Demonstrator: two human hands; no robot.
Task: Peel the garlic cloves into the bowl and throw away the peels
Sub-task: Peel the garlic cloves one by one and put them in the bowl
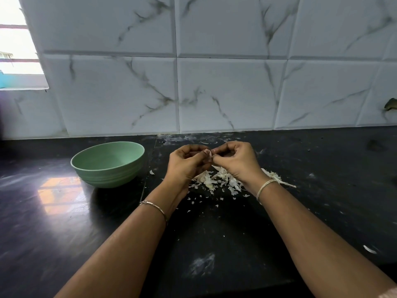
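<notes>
To the left of the left hand point(187, 162), near it but not touching, a pale green round bowl with a ribbed wall point(107, 176) stands upright on the glossy black stone countertop point(64, 222). No cloves show in the part of its inside that is visible. The left hand is curled, its fingertips pinching a small pale garlic clove with papery skin point(208, 155), held just above the counter. The right hand point(235, 162) meets it from the other side, fingers curled and pinching the same clove, probably at its skin. The clove is too hidden to tell how its long axis lies. Below both hands, and trailing out past the right wrist, lies a loose heap of white papery garlic peels point(217, 180). The bowl lies on the left hand's side, so that hand looks the better placed to drop the clove in once it is bare.
</notes>
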